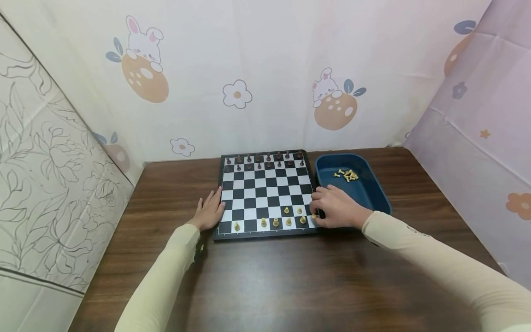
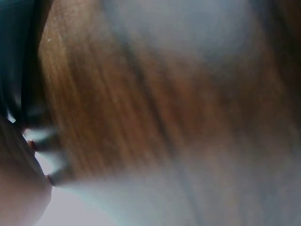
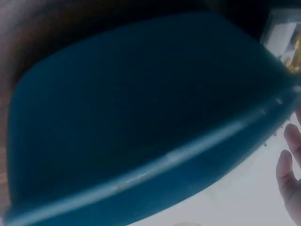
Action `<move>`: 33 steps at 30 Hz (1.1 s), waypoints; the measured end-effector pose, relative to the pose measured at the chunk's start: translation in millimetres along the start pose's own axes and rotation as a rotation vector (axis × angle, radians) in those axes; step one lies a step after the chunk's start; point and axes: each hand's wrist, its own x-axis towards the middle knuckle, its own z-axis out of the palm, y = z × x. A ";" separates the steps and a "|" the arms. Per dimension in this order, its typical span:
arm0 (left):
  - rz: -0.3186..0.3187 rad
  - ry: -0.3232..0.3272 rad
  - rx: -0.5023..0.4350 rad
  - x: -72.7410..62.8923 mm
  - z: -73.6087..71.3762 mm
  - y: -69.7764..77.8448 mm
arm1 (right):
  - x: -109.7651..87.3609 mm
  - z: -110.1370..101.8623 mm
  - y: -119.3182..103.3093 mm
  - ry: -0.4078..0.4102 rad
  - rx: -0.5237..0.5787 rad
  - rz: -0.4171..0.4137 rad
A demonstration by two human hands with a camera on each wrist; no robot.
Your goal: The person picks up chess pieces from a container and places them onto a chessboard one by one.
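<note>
A black-and-white chessboard [image 1: 249, 201] lies on the table between the two hands. My left hand [image 1: 209, 210] rests against its left edge, fingers extended. Over the near right corner, my right hand [image 1: 332, 207] has bent fingers and pinches a small pale yellow chess piece [image 1: 313, 216], mostly covered by the fingers. Several other pale yellow pieces [image 1: 275, 222] stand on the near rows. Dark reddish-brown pieces [image 1: 258, 158] fill the two far rows. The right wrist view shows only some fingertips [image 3: 285, 165]; the left one is blurred, with part of the hand [image 2: 21, 193] at its edge.
Right of the board stands a blue plastic tray [image 1: 375, 184], close to the right wrist, with several pale yellow pieces [image 1: 348, 175] lying in it. The brown wooden table [image 1: 265, 281] meets a printed curtain [image 1: 265, 124] at the back.
</note>
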 end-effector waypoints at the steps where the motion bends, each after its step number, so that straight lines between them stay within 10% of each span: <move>1: 0.003 0.002 -0.002 -0.1 -0.3 0.3 | -0.5 2.1 0.1 0.004 -0.003 -0.007; 33: -0.001 0.004 -0.007 0.4 0.3 0.4 | -9.5 2.5 11.3 0.059 0.018 0.020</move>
